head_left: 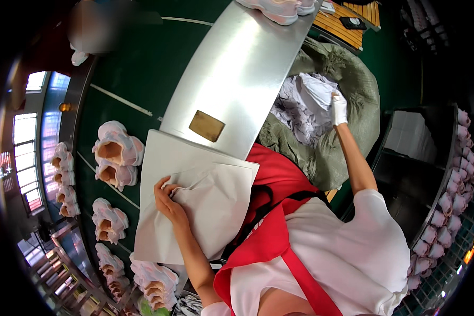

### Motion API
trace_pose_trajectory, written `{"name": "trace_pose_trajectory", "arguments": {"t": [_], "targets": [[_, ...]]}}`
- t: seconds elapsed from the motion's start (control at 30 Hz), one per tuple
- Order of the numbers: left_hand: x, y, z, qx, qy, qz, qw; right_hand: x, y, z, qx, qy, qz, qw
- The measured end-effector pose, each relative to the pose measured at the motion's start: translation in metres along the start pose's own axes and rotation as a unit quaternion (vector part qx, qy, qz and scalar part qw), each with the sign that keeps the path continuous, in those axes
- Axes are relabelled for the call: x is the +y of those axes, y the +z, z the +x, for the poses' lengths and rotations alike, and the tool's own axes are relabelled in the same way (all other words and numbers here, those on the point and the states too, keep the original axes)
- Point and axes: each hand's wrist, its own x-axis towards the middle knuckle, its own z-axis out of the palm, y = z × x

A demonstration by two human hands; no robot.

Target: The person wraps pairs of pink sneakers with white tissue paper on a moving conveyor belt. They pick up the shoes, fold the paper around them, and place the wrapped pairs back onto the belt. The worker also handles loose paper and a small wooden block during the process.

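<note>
My left hand [168, 203] rests on a stack of large white paper sheets [160, 158], its bent fingers gathering the top sheet [221, 195], which wrinkles around them. My right hand [339, 109], in a white glove that leaves some fingertips bare, reaches over an open grey-green woven sack [361, 95]. That hand is closed on a crumpled piece of white paper [317, 92]. More crumpled paper [295, 110] fills the sack below it.
A shiny metal table [237, 63] carries pale shoes [276, 10] at its far end. To the left, pairs of shoes [118, 147] stand on a green surface [137, 52] with white lines. At right are a dark cart [389, 168] and a rack of shoes [442, 210].
</note>
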Motion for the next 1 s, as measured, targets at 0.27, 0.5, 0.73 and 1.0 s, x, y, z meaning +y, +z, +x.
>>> {"name": "trace_pose_trajectory", "arguments": {"t": [0.27, 0.5, 0.73, 1.0], "targets": [[0.053, -0.005, -0.002, -0.156, -0.08, -0.164, 0.971, -0.29, 0.077, -0.134, -0.379, -0.008, 0.296, 0.877], [0.042, -0.04, -0.022, 0.029, -0.089, -0.189, 0.977, -0.316, 0.166, -0.219, -0.499, -0.139, 0.177, 0.837], [0.047, -0.089, -0.033, 0.036, -0.07, -0.08, 0.994, -0.347, 0.182, -0.195, -0.48, -0.338, 0.163, 0.793], [0.067, -0.113, -0.021, -0.013, -0.056, 0.005, 0.998, -0.413, 0.181, -0.219, -0.759, -0.287, -0.186, 0.553]]}}
